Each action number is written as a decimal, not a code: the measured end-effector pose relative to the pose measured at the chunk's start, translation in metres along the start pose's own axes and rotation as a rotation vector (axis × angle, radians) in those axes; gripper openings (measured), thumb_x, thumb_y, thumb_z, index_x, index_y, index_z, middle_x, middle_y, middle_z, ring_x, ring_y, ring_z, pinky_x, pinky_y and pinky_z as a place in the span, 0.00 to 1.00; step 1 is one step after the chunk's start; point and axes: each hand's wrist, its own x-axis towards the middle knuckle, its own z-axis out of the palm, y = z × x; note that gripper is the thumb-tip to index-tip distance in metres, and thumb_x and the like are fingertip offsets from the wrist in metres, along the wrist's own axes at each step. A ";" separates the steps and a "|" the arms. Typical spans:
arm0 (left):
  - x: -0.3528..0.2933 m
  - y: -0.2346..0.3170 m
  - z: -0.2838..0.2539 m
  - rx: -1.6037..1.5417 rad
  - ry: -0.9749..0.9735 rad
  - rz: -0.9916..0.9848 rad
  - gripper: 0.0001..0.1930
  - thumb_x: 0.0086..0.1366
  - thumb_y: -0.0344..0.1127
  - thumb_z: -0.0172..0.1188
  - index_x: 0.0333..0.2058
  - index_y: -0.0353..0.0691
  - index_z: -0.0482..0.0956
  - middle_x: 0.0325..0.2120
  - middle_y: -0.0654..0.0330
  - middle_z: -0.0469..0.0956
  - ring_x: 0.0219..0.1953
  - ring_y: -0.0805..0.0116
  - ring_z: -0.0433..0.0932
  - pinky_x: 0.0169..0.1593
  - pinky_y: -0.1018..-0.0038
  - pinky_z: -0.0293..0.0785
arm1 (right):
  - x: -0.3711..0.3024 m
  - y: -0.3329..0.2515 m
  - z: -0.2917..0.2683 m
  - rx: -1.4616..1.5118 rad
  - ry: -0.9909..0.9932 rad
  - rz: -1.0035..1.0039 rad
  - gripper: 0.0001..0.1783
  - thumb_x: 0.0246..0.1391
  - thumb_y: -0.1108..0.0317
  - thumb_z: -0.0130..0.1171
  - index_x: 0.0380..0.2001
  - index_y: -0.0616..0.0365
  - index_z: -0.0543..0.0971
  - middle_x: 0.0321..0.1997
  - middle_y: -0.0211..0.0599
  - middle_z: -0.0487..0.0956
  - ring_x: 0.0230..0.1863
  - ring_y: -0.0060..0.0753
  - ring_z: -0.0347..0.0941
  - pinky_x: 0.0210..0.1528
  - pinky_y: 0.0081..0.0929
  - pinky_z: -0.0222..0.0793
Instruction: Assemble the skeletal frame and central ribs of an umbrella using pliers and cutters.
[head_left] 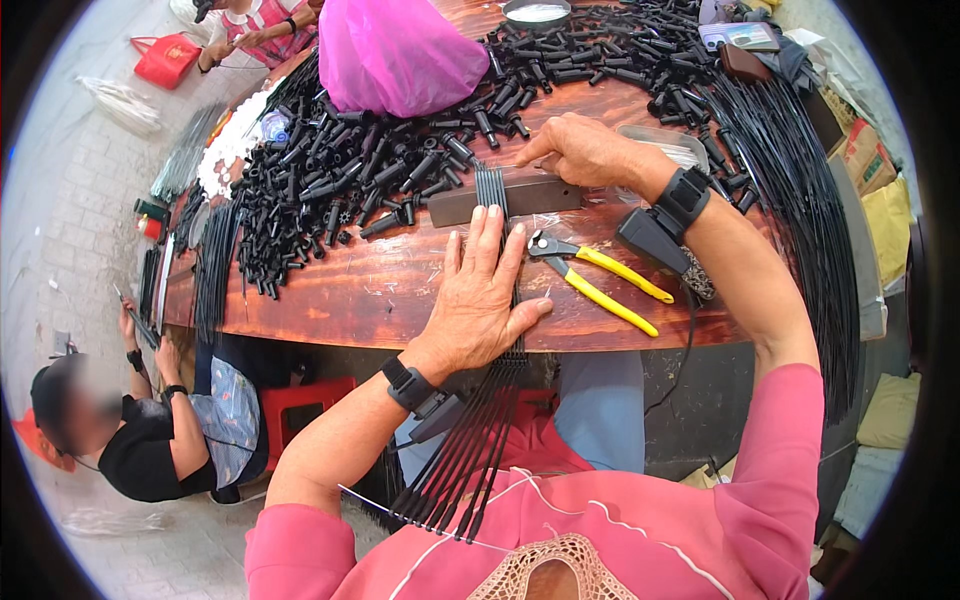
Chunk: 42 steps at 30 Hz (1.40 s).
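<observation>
My left hand lies flat, fingers stretched, on a bundle of thin black rods. The bundle crosses a dark rectangular bar on the table. Its other end runs over the table's near edge toward my chest, where the rods fan out along a thin wire. Just beyond the bar, my right hand is closed, its index finger and thumb together beside the rods' far ends. Whatever sits in that pinch is too small to make out. Yellow-handled pliers rest on the wood to the right of my left hand.
Short black tubes are heaped across the wooden table. Behind them stands a pink plastic bag. Long black rods are stacked at the right. One person sits at the left; another person works at the far side.
</observation>
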 end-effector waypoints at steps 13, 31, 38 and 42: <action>0.001 0.001 0.001 0.012 0.001 0.004 0.43 0.62 0.56 0.57 0.66 0.35 0.53 0.67 0.39 0.45 0.71 0.43 0.41 0.70 0.52 0.40 | 0.003 0.002 -0.001 0.127 0.015 -0.034 0.14 0.49 0.77 0.57 0.40 0.65 0.82 0.35 0.50 0.83 0.34 0.38 0.80 0.39 0.31 0.73; 0.000 -0.001 0.001 -0.032 0.051 0.017 0.42 0.63 0.58 0.55 0.66 0.35 0.54 0.67 0.39 0.47 0.70 0.42 0.44 0.68 0.47 0.41 | 0.014 0.003 -0.003 0.228 -0.131 -0.050 0.14 0.48 0.73 0.59 0.39 0.64 0.83 0.34 0.49 0.83 0.32 0.36 0.80 0.37 0.31 0.73; 0.001 -0.001 0.001 -0.033 0.029 0.021 0.42 0.62 0.56 0.57 0.66 0.35 0.54 0.68 0.38 0.45 0.71 0.42 0.42 0.70 0.52 0.39 | 0.014 0.012 -0.001 0.251 -0.108 -0.105 0.14 0.49 0.73 0.58 0.40 0.64 0.83 0.33 0.49 0.83 0.32 0.35 0.80 0.36 0.31 0.73; 0.001 -0.001 0.000 -0.032 0.028 0.019 0.42 0.63 0.56 0.56 0.66 0.36 0.54 0.68 0.39 0.45 0.71 0.43 0.41 0.70 0.52 0.39 | 0.013 0.007 -0.003 0.230 -0.125 -0.089 0.15 0.50 0.74 0.57 0.42 0.63 0.82 0.33 0.49 0.84 0.32 0.33 0.79 0.37 0.30 0.73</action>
